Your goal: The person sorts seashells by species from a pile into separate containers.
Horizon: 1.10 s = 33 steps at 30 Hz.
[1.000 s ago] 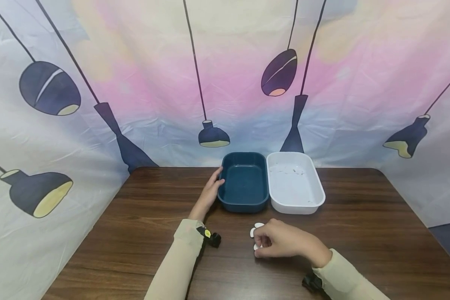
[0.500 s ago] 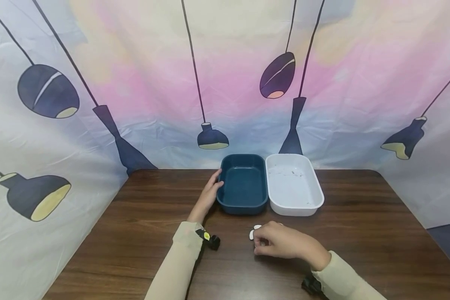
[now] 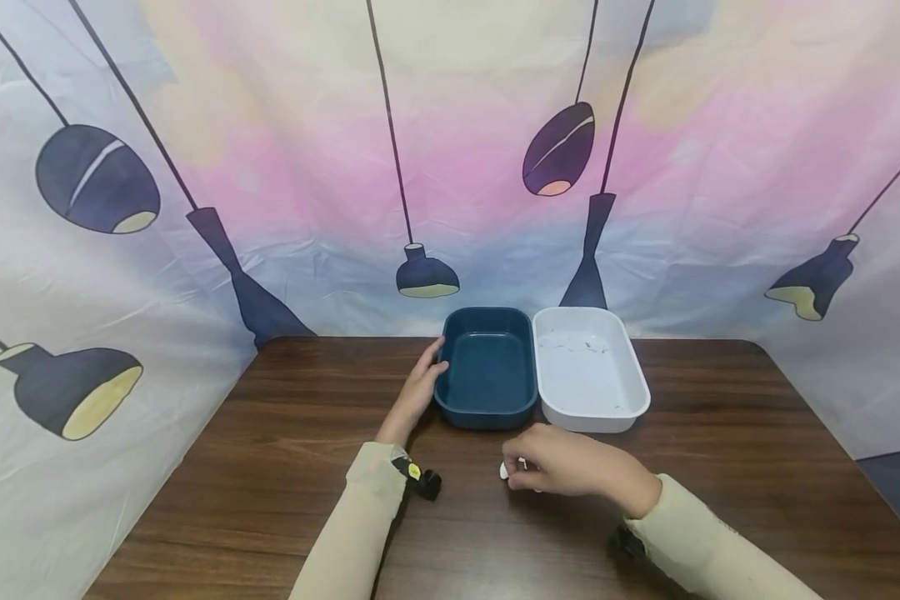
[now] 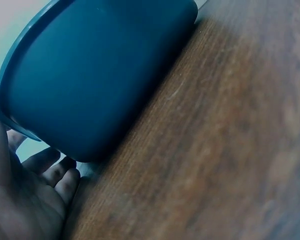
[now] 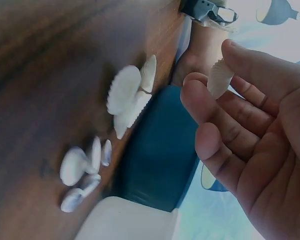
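Observation:
My right hand (image 3: 573,462) pinches a small white ribbed seashell (image 5: 220,79) between thumb and fingertips, above the table in front of the trays. In the right wrist view, larger ribbed seashells (image 5: 124,90) lie in one cluster on the table, and several smaller smooth ones (image 5: 74,165) in another. The head view shows only part of a white shell (image 3: 504,471) by the fingertips; my hand hides most of the others. My left hand (image 3: 414,390) rests against the left side of the dark blue tray (image 3: 487,413), thumb at its rim, other fingers loosely along the outer wall.
A white tray (image 3: 596,412) with small dark specks inside stands directly right of the blue one, both near the table's back edge. Behind the wooden table (image 3: 285,467) hangs a cloth (image 3: 307,167) printed with lamps. A small black camera (image 3: 429,483) is strapped to my left wrist.
My right hand closes its fingertips on a shell and moves slightly away from me, toward the trays. My left hand stays at the blue tray.

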{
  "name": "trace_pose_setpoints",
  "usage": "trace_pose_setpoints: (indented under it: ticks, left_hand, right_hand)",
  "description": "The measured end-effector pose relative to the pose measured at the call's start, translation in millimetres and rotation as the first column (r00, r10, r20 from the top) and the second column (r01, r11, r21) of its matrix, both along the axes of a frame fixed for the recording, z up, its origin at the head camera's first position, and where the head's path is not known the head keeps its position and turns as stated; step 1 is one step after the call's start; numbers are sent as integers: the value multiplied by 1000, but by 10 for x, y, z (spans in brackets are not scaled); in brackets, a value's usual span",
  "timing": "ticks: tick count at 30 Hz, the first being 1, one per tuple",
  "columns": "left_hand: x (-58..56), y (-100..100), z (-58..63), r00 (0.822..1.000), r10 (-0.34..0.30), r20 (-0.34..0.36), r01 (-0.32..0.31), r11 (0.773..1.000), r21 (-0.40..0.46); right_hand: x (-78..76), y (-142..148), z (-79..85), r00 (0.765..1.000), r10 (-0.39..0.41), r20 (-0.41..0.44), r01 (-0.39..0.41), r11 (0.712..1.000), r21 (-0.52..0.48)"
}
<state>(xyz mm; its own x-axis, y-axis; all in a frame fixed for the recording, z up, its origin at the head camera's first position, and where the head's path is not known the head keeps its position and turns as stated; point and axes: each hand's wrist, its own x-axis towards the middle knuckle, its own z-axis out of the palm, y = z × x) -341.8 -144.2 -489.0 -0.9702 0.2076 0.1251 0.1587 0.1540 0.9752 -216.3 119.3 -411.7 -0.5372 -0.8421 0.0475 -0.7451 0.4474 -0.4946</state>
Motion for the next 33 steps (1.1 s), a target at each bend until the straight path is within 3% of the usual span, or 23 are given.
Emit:
trace_pose_setpoints:
  ticks: [3,8,19,25,33]
  left_hand:
    - [8,3,7,1000,0,-1,0,1000,0]
    - [15,16,16,1000,4,2,-4,1000,7]
    - [17,50,64,1000,13,4,-13,1000,7]
    - [15,-10,66,1000,12,-21,-12,1000,-20]
    - [18,8,34,1000,4,-5,-4,1000,-18]
  right_hand:
    - [-32,-29,55,999,43,13,-43,999,-13]
    - [-112,-55,125,996,79,-34,-80,996,-32]
    - [-281,-39,304,1000,-6,-30,6,1000,-3]
    - [-404,-98,439,997,-23,-77,21,1000,-22]
    - [-542,-169,483,993,-50,-103,49,999,-11]
